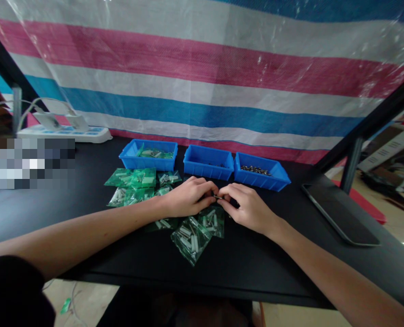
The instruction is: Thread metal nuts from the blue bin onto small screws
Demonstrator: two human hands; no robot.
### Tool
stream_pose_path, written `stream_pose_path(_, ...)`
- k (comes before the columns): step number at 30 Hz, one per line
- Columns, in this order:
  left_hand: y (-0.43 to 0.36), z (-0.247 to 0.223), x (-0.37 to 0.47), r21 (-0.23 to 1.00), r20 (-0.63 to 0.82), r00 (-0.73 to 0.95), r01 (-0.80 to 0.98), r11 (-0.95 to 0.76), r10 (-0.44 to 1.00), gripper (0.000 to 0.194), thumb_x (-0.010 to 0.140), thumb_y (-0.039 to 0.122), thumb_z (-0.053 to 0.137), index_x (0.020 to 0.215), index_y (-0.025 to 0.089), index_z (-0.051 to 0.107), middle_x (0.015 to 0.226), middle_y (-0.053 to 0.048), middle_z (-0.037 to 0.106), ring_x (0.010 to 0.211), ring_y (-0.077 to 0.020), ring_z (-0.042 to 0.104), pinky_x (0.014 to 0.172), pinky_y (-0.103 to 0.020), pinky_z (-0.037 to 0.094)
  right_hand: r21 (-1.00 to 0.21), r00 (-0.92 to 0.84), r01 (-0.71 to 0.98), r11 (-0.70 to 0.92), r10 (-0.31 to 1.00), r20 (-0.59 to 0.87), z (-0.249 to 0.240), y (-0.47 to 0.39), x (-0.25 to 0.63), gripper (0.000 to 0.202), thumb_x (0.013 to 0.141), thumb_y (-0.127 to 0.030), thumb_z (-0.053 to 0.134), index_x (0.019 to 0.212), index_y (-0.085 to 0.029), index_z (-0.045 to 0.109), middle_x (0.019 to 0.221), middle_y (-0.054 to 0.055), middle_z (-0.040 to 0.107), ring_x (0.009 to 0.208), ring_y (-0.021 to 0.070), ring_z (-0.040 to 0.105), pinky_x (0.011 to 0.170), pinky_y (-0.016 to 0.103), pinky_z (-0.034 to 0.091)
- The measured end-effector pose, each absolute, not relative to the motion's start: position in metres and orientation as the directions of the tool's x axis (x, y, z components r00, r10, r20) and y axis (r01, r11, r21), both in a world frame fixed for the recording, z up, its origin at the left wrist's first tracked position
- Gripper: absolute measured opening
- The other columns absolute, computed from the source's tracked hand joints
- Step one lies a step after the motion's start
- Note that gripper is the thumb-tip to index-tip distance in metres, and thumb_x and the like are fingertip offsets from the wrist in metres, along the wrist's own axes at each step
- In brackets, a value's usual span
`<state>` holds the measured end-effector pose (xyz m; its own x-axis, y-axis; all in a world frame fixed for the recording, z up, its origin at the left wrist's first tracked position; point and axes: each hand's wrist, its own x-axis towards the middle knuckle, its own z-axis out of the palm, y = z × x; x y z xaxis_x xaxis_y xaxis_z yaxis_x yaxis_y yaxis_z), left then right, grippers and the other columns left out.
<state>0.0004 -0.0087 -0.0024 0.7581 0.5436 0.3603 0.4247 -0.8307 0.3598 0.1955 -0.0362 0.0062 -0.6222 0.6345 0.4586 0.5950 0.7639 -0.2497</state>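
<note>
- Sleeve [14, 290], dark, fills the lower left corner of my view, closest to the lens; a bare forearm runs from it toward the centre.
- Left hand [188, 197], at the centre: I see its thumb and fingertips pinched narrow on a small metal part [218, 197].
- Right hand [246, 206], just right of centre: thumb and fingertips drawn close together, gripping the same part from the other side. The part sits between both hands, too small for me to make out its shape.
- Front bag [191, 240], below centre: green-tinted and clear, white and metal pieces inside, lying on the black table [273, 268]. Another bag [211, 221] lies just beside it, up and to the right.
- Pile [144, 178] of similar bags, left of centre, beyond the left forearm.
- Blue bins in a row across the middle: left bin [130, 162] holds green bagging, middle bin [207, 170] a few dark bits, right bin [259, 180] many shiny metal pieces.
- Phone [338, 215], dark-screened, flat at the right.
- Power strip [93, 134], upper left, with two plugs in it.
- Striped sheet [205, 59] across the top of my frame.
</note>
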Motion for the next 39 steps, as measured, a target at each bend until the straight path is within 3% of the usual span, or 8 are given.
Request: stream_pose_path(39, -0.0101, -0.0011, 0.0013, 0.388, 0.381, 0.727, 0.436, -0.812, 0.572, 0.008, 0.083, 0.023, 0.048, 0.087, 0.016, 0.048, 0.075, 0.000, 0.057, 0.073, -0.0146, 0.054, 0.072, -0.027, 0.038, -0.271, -0.556, 0.612, 0.743, 0.648, 0.521, 0.0058, -0.0369, 0.1962, 0.007, 0.084, -0.015, 0.050, 0.078, -0.017, 0.052, 0.069, 0.001, 0.057, 0.064, 0.0137, 0.053, 0.063, 0.027, 0.042)
